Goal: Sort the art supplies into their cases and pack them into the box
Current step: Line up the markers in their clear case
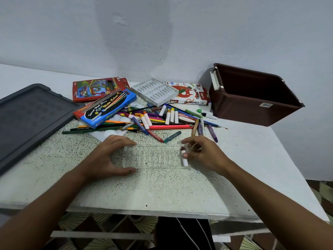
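Observation:
A clear plastic tray (pixel 153 156) lies flat on the speckled table between my hands. My left hand (pixel 110 156) rests at its left end, fingers spread around the edge. My right hand (pixel 201 152) pinches a white paint tube (pixel 184 159) that lies at the tray's right end. Behind the tray sprawls a pile of loose markers, pencils and paint tubes (pixel 162 120). A blue water colour box (pixel 106 107), a red pencil box (pixel 97 89), a white moulded tray (pixel 155 91) and an oil pastels box (pixel 191 93) lie at the back. A brown box (pixel 255 94) stands open at the right.
A dark grey lid (pixel 30 116) lies at the left of the table (pixel 162 188). The wall rises close behind the supplies. The table's front edge is near my arms, with patterned floor below.

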Motion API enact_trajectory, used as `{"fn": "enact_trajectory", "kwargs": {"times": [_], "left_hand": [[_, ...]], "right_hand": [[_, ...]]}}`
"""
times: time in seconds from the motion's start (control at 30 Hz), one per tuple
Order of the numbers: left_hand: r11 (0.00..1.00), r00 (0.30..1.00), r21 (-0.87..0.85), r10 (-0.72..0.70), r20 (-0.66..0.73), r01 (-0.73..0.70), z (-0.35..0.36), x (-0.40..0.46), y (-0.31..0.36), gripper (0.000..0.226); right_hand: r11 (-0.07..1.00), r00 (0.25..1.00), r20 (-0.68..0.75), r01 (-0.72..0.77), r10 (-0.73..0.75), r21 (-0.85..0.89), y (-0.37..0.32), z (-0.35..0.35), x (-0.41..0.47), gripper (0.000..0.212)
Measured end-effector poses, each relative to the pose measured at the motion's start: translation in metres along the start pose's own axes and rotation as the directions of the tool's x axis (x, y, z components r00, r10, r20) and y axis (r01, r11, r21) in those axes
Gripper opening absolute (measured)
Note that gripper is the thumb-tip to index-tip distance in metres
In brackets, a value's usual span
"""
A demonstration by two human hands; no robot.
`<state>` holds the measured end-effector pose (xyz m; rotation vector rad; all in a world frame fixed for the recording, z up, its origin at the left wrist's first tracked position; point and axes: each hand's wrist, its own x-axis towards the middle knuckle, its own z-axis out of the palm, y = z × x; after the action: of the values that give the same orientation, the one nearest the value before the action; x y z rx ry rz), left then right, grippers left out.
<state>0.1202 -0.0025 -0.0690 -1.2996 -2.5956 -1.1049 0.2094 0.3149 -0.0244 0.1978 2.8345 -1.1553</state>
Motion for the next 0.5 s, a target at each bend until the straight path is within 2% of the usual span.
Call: {"fn": "enact_trajectory", "kwargs": {"times": [0.17, 0.33, 0.43, 0.5], "left_hand": [[1.0, 1.0, -0.005, -0.018, 0.009, 0.018, -0.002, 0.0, 0.0, 0.071], [0.999, 0.999, -0.021, -0.036, 0.017, 0.037, -0.002, 0.0, 0.002, 0.07], [0.997, 0.998, -0.036, -0.065, 0.022, 0.066, -0.004, 0.0, 0.002, 0.072], [0.996, 0.996, -0.05, -0.079, 0.03, 0.08, -0.005, 0.0, 0.002, 0.074]], "right_hand": [[0.998, 1.0, -0.013, -0.001, 0.0, -0.059, 0.001, 0.0, 0.0, 0.02], [0.997, 1.0, 0.023, -0.013, 0.015, -0.073, -0.002, -0.003, 0.001, 0.021], [1.0, 0.998, 0.064, -0.022, 0.022, -0.004, -0.006, -0.012, 0.009, 0.016], [0.996, 0.999, -0.025, -0.035, 0.037, 0.076, -0.008, -0.022, 0.021, 0.014]]}}
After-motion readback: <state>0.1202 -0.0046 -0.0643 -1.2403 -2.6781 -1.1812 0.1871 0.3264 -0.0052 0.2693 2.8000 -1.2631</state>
